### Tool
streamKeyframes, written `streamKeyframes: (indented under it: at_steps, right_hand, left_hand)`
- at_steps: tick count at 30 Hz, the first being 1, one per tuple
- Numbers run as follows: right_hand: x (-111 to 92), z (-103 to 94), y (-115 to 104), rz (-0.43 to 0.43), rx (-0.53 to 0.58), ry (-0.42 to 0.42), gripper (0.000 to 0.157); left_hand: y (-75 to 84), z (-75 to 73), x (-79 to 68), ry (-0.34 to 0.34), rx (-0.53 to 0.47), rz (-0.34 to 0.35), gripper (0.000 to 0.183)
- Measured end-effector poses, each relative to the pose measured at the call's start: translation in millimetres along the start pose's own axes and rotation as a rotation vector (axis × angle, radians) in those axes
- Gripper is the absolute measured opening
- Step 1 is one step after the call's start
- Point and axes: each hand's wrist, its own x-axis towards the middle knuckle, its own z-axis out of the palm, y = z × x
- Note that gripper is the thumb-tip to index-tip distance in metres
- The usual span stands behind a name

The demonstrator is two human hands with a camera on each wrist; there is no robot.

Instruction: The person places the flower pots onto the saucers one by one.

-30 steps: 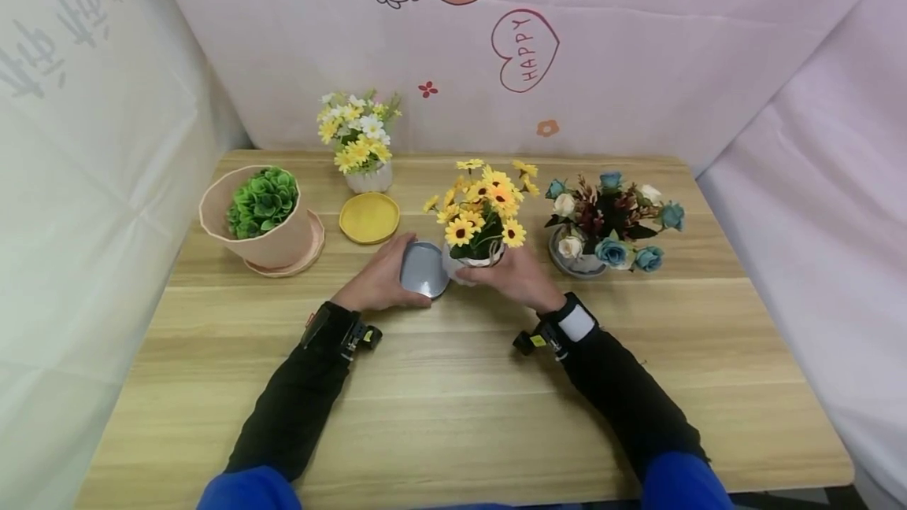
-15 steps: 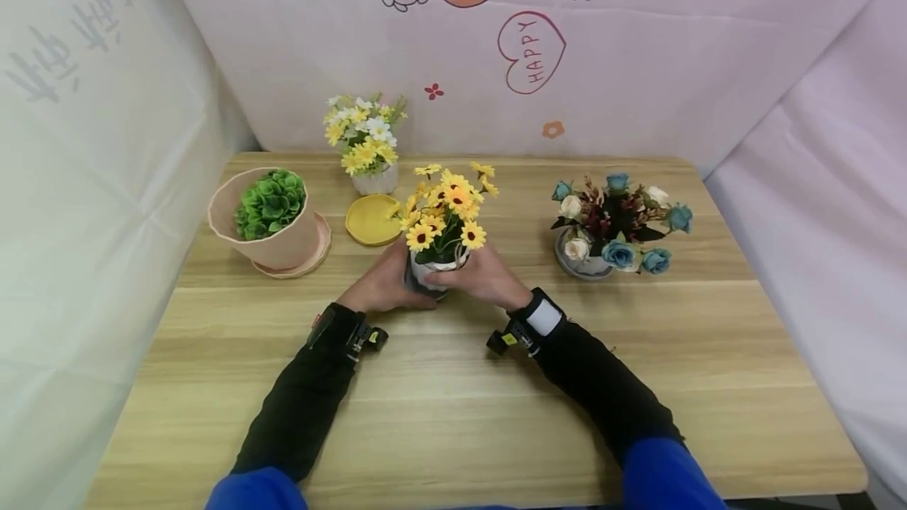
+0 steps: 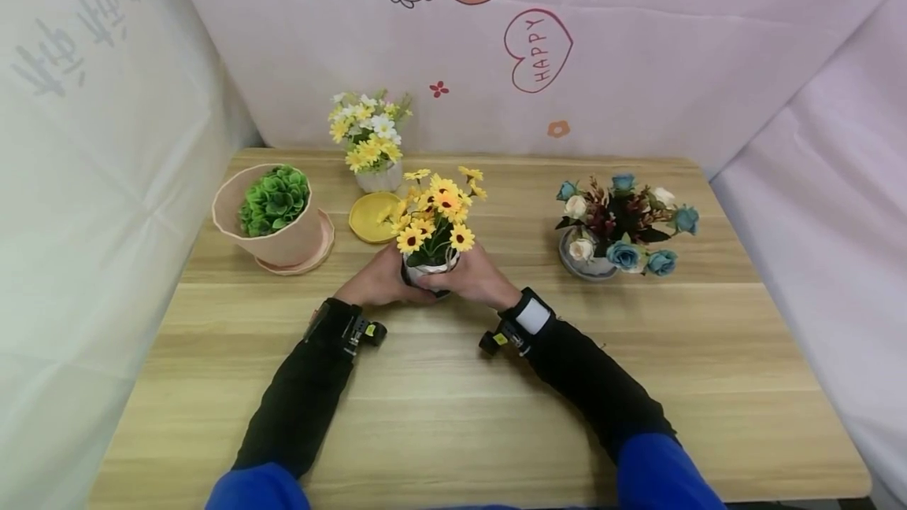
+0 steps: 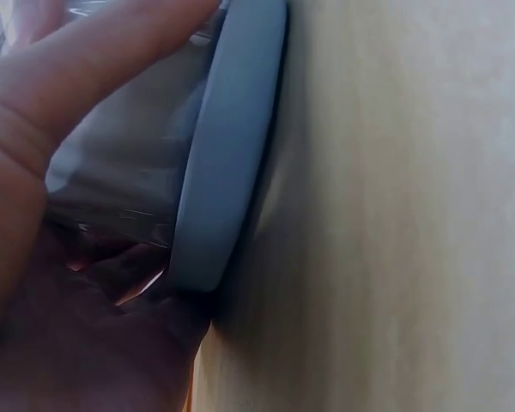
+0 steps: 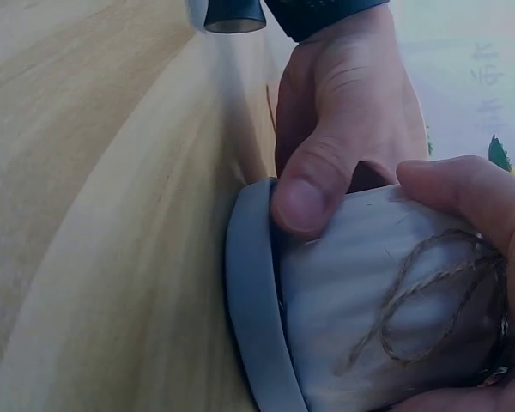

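A white flower pot (image 5: 360,275) with a twine bow holds yellow sunflower-like flowers (image 3: 442,207). It stands upright in a grey saucer (image 4: 232,146), which lies on the wooden table. My right hand (image 3: 478,278) grips the pot from the right, its thumb across the front. From the left, my left hand (image 3: 383,278) curves round the pot's base, thumb tip low on the pot beside the saucer rim, as the right wrist view shows. In the head view both hands and the flowers hide most of the saucer.
Behind the left hand lies a yellow saucer (image 3: 372,219), and farther back a pot of white and yellow flowers (image 3: 368,132). A pink pot (image 3: 286,238) with a green plant stands left. Blue and white roses (image 3: 623,254) stand right in a grey saucer (image 3: 591,272).
My right hand has carried the flower pot leftward into the grey saucer beside my left hand. The left hand, earlier round the saucer alone, now lies against the pot too.
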Motion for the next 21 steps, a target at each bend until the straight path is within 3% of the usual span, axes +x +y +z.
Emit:
streamKeyframes:
  at_steps: [7,21]
  right_hand:
    - [1.7,3.2,4.4,0.004,0.010,0.000,0.100]
    - [0.2,4.2,6.7,0.040,-0.004,-0.011,0.099]
  left_hand:
    - [0.7,-2.1,-1.0,-0.001,0.038,-0.030,0.108]
    - [4.6,-1.2,-1.9,0.002,0.052,-0.024,0.101]
